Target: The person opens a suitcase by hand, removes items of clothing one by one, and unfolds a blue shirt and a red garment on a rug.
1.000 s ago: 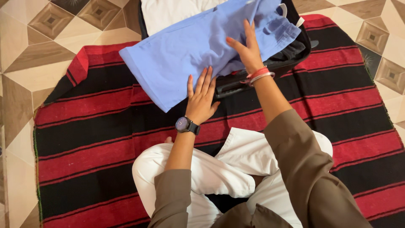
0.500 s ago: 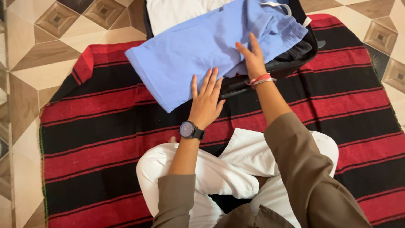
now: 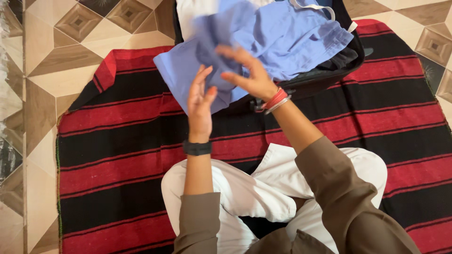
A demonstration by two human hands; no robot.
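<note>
A light blue garment (image 3: 292,42) lies across an open black suitcase (image 3: 329,70), its lower end hanging onto the rug. My right hand (image 3: 252,75), with red and silver bangles at the wrist, grips a fold of the blue cloth and holds it lifted over the rest; the raised part is blurred. Just left of it, my left hand (image 3: 200,106) wears a dark watch. Its palm is turned up, its fingers are apart, and it touches the garment's lower edge.
A white cloth (image 3: 188,11) lies in the suitcase under the blue garment. The suitcase rests on a red and black striped rug (image 3: 117,141) over a patterned tile floor (image 3: 52,51). My crossed legs in white trousers (image 3: 245,193) sit at the rug's near side.
Both hands lay flat on the garment before. Now the right hand has lifted the lower end up and back, and the left hand has turned palm up. The view has shifted right.
</note>
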